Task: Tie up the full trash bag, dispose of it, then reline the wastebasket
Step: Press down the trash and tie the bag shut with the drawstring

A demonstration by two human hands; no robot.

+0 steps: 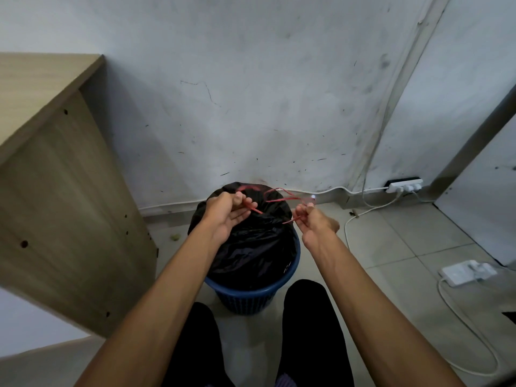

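Pinching the thin red drawstring (279, 197), my left hand (227, 216) curls on one strand over the black trash bag (251, 247), and my right hand (312, 222), just right of the bag, grips the other. The bag, glossy crinkled plastic bunched at the mouth, sits in the round blue wastebasket (251, 294) on the tiled floor (391, 247) against the scuffed wall (251, 107). I judge the knot not yet tied; carrying out and relining are left.
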